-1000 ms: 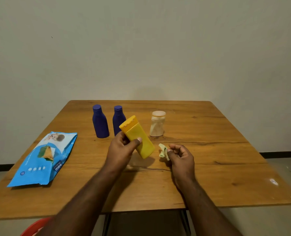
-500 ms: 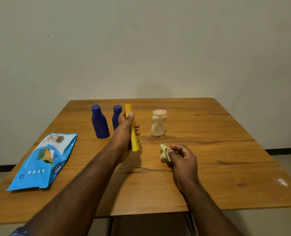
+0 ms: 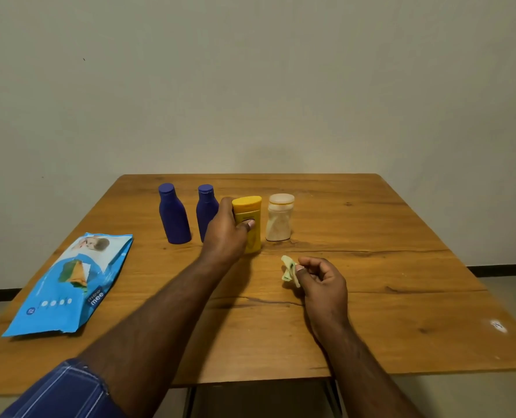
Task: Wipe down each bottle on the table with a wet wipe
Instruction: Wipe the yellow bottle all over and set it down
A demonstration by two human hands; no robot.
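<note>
Since earlier, your left hand [image 3: 225, 233] set gripped yellow bottle [image 3: 248, 222] upright into far row; right hand [image 3: 321, 282] pinches wipe [image 3: 288, 268] ready.

Left hand [image 3: 225, 233] covers lower left part of yellow bottle [image 3: 248, 217] and right side of second blue bottle [image 3: 205, 211]. Yellow bottle's label print too small to read. Most of wipe [image 3: 288, 271] hidden behind right hand [image 3: 323, 282] fingers. Tabletop [image 3: 401, 267] near corners cut off by frame edges. Wipes pack [image 3: 70, 282] small print illegible.
</note>
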